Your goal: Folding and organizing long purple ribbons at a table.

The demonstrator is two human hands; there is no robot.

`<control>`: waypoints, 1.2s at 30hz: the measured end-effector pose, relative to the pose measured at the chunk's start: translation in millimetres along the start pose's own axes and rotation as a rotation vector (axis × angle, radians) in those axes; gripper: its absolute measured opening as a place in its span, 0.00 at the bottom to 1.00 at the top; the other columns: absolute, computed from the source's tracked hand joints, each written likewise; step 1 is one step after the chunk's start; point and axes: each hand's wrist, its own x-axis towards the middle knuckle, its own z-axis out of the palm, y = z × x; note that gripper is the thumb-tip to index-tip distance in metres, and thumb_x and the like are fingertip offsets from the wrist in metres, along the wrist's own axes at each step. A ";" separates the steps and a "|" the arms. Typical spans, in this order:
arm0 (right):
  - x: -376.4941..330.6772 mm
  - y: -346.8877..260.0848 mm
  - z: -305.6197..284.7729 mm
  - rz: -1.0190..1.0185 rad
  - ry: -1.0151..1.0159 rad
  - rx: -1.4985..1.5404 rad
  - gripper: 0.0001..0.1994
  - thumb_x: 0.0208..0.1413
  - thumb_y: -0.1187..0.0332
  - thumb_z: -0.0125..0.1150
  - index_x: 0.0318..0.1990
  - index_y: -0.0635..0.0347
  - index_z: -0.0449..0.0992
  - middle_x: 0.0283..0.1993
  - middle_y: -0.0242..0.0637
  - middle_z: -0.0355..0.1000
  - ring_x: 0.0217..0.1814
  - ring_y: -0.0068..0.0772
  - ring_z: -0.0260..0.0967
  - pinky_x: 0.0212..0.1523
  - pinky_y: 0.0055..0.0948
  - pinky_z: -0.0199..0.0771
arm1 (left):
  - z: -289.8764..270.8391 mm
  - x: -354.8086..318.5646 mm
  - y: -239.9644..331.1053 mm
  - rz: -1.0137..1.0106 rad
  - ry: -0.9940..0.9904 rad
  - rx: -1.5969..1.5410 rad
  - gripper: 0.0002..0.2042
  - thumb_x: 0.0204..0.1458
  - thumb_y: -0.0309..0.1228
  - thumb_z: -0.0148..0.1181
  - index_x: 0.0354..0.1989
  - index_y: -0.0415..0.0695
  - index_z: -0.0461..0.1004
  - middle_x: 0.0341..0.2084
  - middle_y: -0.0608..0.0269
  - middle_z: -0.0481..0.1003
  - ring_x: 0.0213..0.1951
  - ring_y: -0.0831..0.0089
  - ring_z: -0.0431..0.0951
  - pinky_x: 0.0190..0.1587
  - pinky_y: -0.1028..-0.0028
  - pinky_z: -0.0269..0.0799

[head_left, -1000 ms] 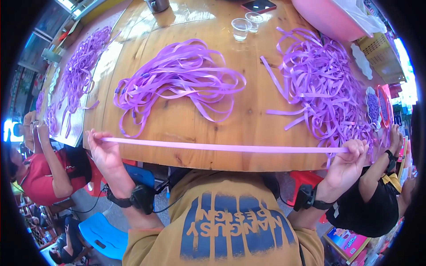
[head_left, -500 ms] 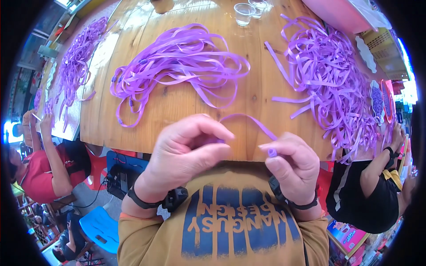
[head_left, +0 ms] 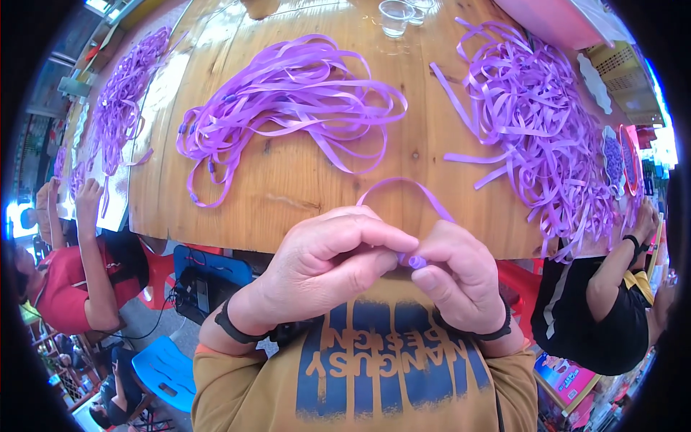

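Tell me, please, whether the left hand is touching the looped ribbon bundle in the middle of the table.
Apart: in the head view, a strip of wooden tabletop shows between the left hand and the looped ribbon bundle.

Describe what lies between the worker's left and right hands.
In the head view, a small purple piece sits between the left hand and right hand; farther out, a purple ribbon arches from behind the left hand to the right.

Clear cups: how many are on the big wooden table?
2. The front cup is near the picture's top edge, on the wooden table; the back cup is just behind it, to the right. Others could be nested inside or out of view.
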 end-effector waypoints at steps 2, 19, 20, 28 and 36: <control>0.4 0.5 0.3 -0.014 -0.042 -0.033 0.06 0.52 0.73 0.58 0.35 0.67 0.72 0.27 0.38 0.68 0.26 0.35 0.63 0.27 0.29 0.63 | 0.6 -1.0 0.7 -0.044 0.027 -0.048 0.09 0.47 0.17 0.55 0.37 0.36 0.76 0.29 0.61 0.73 0.33 0.74 0.72 0.37 0.77 0.68; -4.6 8.9 2.9 -0.036 -0.004 -0.114 0.05 0.54 0.72 0.56 0.32 0.65 0.71 0.22 0.38 0.64 0.21 0.35 0.63 0.21 0.30 0.61 | 9.0 -4.8 -15.8 -0.275 0.056 -0.470 0.04 0.51 0.21 0.57 0.35 0.36 0.74 0.31 0.64 0.70 0.34 0.81 0.70 0.37 0.82 0.65; -5.1 9.5 2.6 -0.030 -0.011 -0.120 0.05 0.54 0.72 0.56 0.32 0.65 0.71 0.22 0.38 0.64 0.21 0.36 0.63 0.21 0.30 0.61 | 8.2 -5.3 -16.5 -0.278 0.055 -0.470 0.04 0.51 0.21 0.57 0.35 0.36 0.74 0.31 0.64 0.70 0.34 0.81 0.70 0.37 0.82 0.65; -8.2 11.5 3.9 -0.019 -0.039 -0.111 0.06 0.55 0.70 0.55 0.33 0.64 0.71 0.21 0.38 0.64 0.20 0.37 0.62 0.21 0.31 0.61 | 4.2 -4.2 -15.4 -0.115 0.004 -0.091 0.03 0.47 0.21 0.61 0.31 0.38 0.76 0.25 0.66 0.71 0.27 0.81 0.68 0.29 0.81 0.62; -8.2 11.8 1.6 -0.096 -0.075 -0.190 0.10 0.56 0.65 0.52 0.31 0.63 0.71 0.19 0.38 0.62 0.17 0.39 0.60 0.18 0.34 0.57 | 2.2 -0.8 -6.0 0.057 -0.038 0.194 0.06 0.43 0.20 0.63 0.31 0.39 0.77 0.20 0.65 0.71 0.23 0.76 0.69 0.25 0.78 0.62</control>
